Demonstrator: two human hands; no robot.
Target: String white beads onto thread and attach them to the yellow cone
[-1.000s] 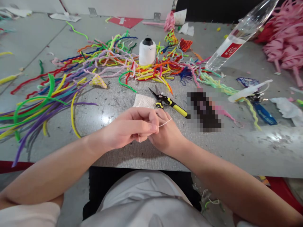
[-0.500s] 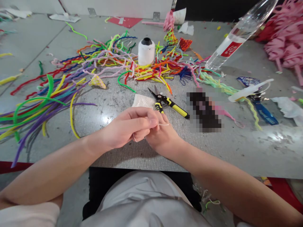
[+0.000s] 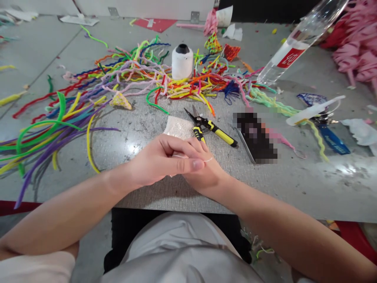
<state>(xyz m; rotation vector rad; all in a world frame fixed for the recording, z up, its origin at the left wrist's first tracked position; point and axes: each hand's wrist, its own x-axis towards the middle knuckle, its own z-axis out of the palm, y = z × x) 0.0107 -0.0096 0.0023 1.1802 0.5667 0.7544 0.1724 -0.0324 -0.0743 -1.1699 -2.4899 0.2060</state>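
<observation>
Left hand (image 3: 159,159): watching from afar, I see its thumb stretched over the bent forefinger; the two seem to pinch a white thread (image 3: 208,159).
Right hand (image 3: 203,168): tucked against the left, back upward. Its fingertips are hidden, so I cannot tell whether they grip anything.
Thread in view: a short tail shows past the left thumb tip, over the back of the right hand; another bit peeks out below the left fingers. The middle is covered.
Fine handling: I judge this to be close finger work on the thread. I would keep the thumb pressed firmly, draw slowly and evenly, and leave enough tail to grasp; a jerk could make so thin a strand slip or snarl.
Pale packet (image 3: 178,127): just beyond the fingers, flat on the grey table (image 3: 161,196).
Snips (image 3: 210,125): beyond the right knuckles, blades parted, one handle running behind them.
White spool (image 3: 182,67): upright, farther out, past the packet.
Coloured cords (image 3: 188,93): heaped around the spool, spreading left and right of the fingers.
Dark pixelated slab (image 3: 257,137): right of the fingers, apart from them.
</observation>
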